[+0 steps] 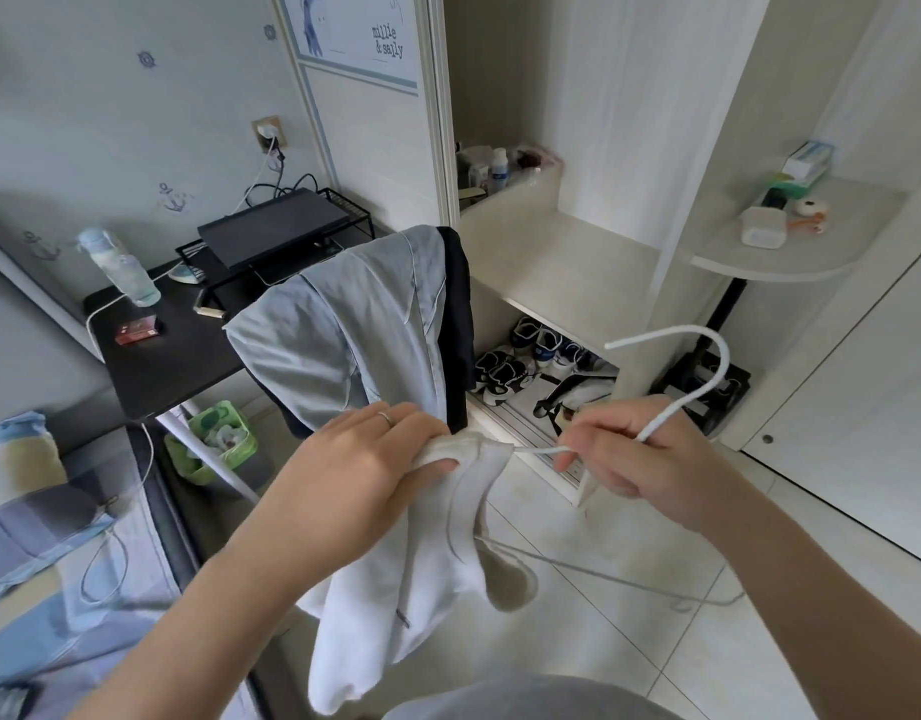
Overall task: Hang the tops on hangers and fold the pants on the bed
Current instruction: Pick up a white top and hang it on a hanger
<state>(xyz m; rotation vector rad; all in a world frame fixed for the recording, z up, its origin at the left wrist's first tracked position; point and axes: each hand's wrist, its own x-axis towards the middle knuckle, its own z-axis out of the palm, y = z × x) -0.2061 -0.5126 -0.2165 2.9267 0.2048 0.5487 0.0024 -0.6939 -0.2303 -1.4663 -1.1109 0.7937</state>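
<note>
The white top (396,589), hanging over the floor (630,652), is gripped by the left hand (365,459); the wire hanger (682,404) is pinched in the right hand (635,454). The top's shoulder should be drawn fully over the wire.

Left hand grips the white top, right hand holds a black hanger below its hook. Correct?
Not quite. The head view shows the hanger is white, not black. The left hand does grip the white top, and the right hand holds the hanger below its hook.
</note>
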